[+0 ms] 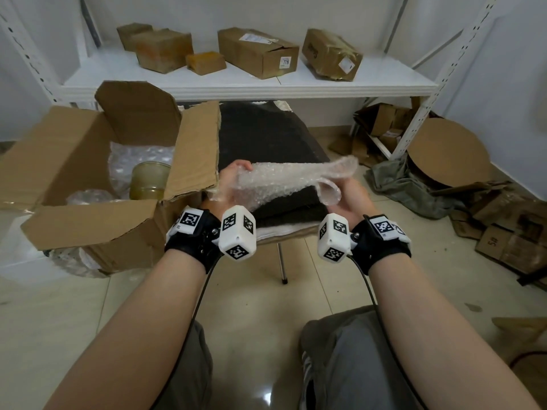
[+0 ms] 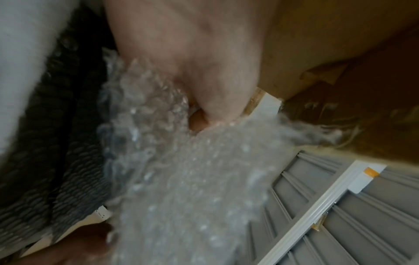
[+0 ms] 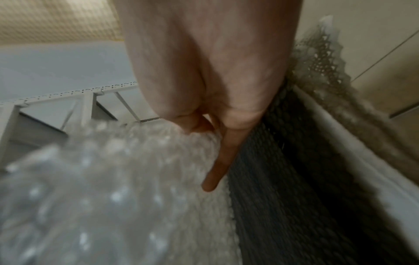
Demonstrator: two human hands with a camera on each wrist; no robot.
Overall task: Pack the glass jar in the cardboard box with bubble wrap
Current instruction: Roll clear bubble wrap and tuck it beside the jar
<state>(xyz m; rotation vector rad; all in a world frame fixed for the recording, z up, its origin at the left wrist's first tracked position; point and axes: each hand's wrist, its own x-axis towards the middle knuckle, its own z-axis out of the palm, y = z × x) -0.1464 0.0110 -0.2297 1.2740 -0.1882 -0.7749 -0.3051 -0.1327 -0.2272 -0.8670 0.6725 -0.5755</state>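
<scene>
Left hand: gripping one end of the bubble wrap sheet
Right hand: gripping the other end — sheet stretched between
Glass jar: upright in the open cardboard box

Right hand from above, one finger extended along blurred bubble wrap, dark knitted fabric beside it

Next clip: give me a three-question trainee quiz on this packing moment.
1. True or false: the glass jar already stands inside the cardboard box.
2. What do the left hand and right hand hold between them?
A. a sheet of bubble wrap
B. a roll of tape
C. the jar's lid
3. Fill in: the bubble wrap is held over a dark ____.

Key: 1 true; 2 A; 3 cushion.
</scene>
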